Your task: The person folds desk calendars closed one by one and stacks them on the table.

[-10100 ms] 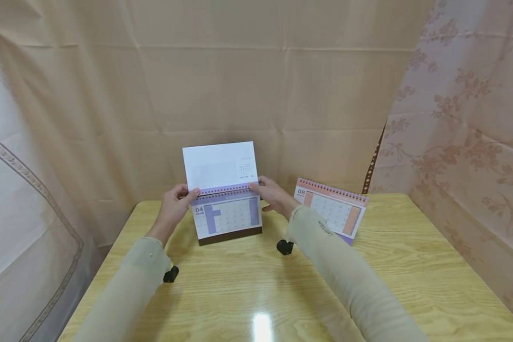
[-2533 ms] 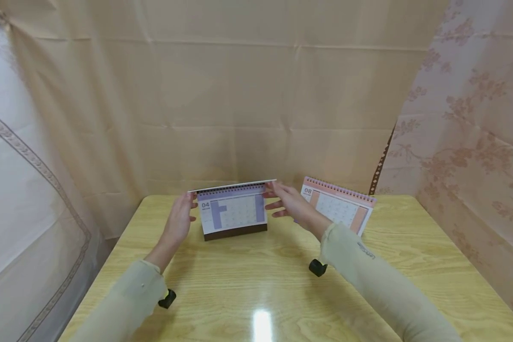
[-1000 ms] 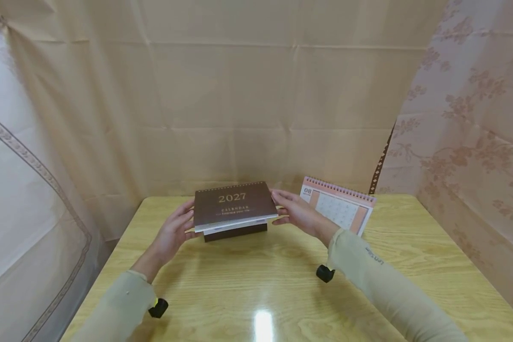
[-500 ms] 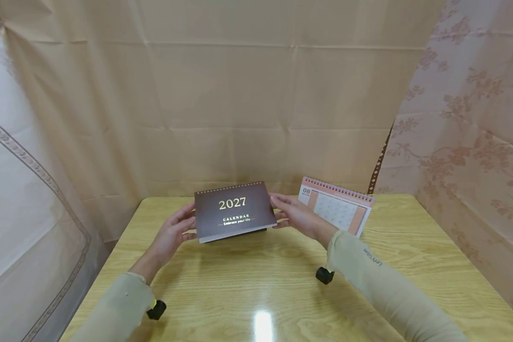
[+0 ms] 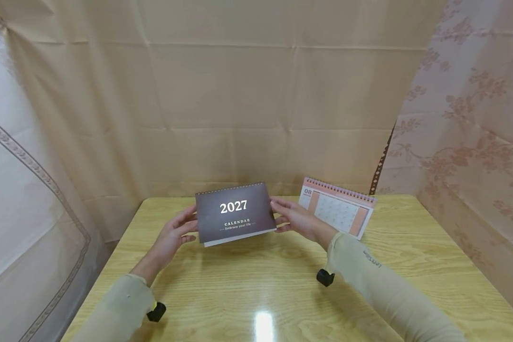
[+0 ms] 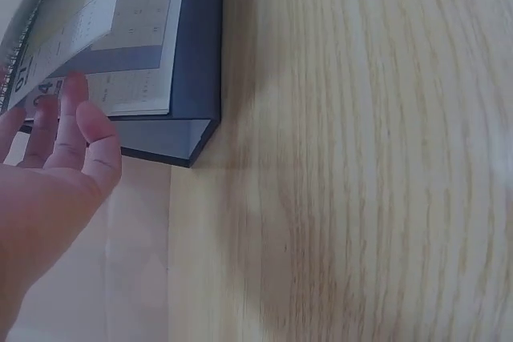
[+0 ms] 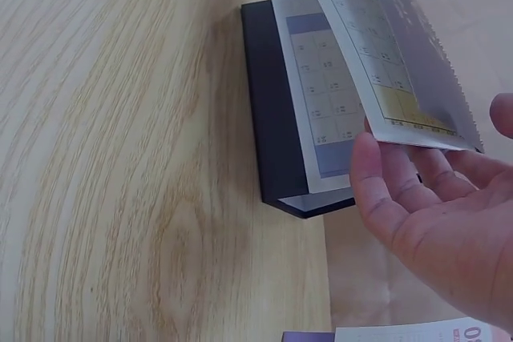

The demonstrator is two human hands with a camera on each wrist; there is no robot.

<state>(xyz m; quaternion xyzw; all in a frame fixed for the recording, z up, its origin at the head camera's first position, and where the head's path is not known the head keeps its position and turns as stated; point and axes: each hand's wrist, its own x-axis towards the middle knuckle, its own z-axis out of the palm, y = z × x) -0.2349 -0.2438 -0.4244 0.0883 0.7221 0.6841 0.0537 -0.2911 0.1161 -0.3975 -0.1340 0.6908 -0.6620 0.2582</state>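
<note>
A desk calendar stands on the table, its dark 2027 cover facing forward in the head view. In both wrist views the cover and some pages hang away from the April page, above a dark stand. My left hand is at the calendar's left side, its relaxed fingers at the edges of the lifted pages. On the right side my right hand has its fingers under the lower corner of the lifted pages. Its thumb is apart from the paper.
An orange-and-white desk calendar stands open at August to the right, behind my right forearm. The wooden table reaches back to a beige curtain. A black wrist camera hangs under each sleeve.
The white pages, upright behind the rings at first, have come over the top to the front. The cover has since dropped lower over the April page, with both hands alongside.
</note>
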